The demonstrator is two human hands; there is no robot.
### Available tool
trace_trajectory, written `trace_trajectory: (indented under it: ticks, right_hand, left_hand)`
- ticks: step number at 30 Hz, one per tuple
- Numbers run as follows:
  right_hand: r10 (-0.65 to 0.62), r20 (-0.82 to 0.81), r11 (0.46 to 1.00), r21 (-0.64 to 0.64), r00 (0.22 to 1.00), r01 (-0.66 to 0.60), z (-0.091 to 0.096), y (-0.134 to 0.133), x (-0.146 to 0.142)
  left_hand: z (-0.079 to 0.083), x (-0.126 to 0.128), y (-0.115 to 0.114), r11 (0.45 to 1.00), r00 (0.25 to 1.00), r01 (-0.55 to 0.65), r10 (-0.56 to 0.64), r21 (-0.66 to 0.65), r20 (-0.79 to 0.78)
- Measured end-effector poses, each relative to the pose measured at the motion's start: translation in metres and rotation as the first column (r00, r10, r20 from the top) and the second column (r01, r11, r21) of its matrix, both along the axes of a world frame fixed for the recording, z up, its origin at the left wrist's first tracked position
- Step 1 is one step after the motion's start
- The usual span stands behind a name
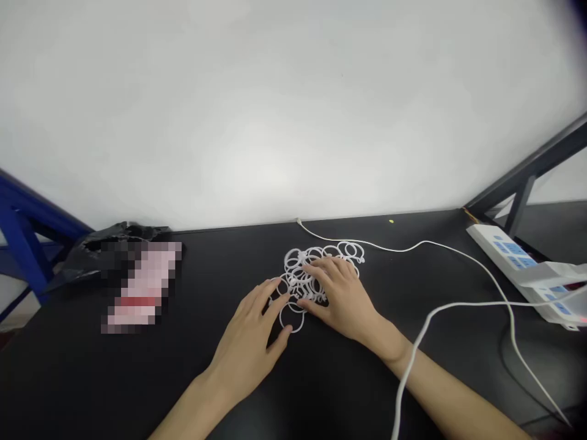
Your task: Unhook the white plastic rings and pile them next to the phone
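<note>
head view: my right hand (342,293) lies flat on the pile of white rings (300,269), fingers spread and released, palm down, gripping nothing that i can see. rings stick out beyond my fingertips on the far side and to the left of them. my left hand (250,342) is loose too, not clenched; the index tip touches the near-left edge of the pile, and the thumb sits just beside one ring (299,329) lying nearest to me. i can't tell if thumb and index are really pinching it. everything rests on the black table (137,379).

risks, as i judge them: the rings look tangled, so lifting one could drag its neighbours and scatter them. they're thin and flat on the surface, so fingertips may slip off. the white cable (409,357) crosses over my right forearm, just behind the wrist; moving that arm could snag it and tug the power strip (518,256), well off to the right of my fingers. the black bag (114,235) is well apart to the left, no problem there.
</note>
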State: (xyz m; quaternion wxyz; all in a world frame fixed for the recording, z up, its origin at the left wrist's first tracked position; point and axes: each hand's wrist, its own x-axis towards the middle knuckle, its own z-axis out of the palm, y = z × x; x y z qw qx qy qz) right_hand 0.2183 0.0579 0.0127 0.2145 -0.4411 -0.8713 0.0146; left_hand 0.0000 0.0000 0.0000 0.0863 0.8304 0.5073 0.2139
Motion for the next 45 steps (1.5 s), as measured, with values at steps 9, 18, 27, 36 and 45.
trace_trajectory:
  ticks: [9, 18, 27, 36, 45]
  right_hand:
    - [0.049, 0.010, 0.993, 0.104, 0.999, -0.050, 0.005, 0.005, 0.002]
    - [-0.016, -0.187, 0.996, 0.082, 0.982, 0.032, 0.004, 0.014, 0.013]
    - [-0.142, -0.347, 0.989, -0.079, 0.927, 0.122, 0.031, 0.012, 0.001]
    - [-0.192, -0.277, 0.951, -0.289, 0.941, 0.109, 0.043, 0.035, -0.011]
    - [-0.143, -0.209, 0.988, -0.095, 0.967, 0.125, 0.026, 0.032, 0.017]
  left_hand:
    - [-0.002, 0.000, 0.000, 1.000, 0.999, -0.009, 0.008, -0.028, -0.034]
    - [-0.002, 0.000, -0.001, 1.000, 1.000, 0.001, -0.001, -0.008, -0.021]
    - [-0.002, 0.000, 0.000, 1.000, 1.000, 0.003, -0.003, -0.010, -0.013]
    - [-0.002, -0.003, -0.001, 1.000, 1.000, 0.017, -0.017, -0.023, -0.001]
    - [-0.004, -0.004, -0.004, 0.999, 1.000, 0.028, -0.028, 0.015, -0.010]
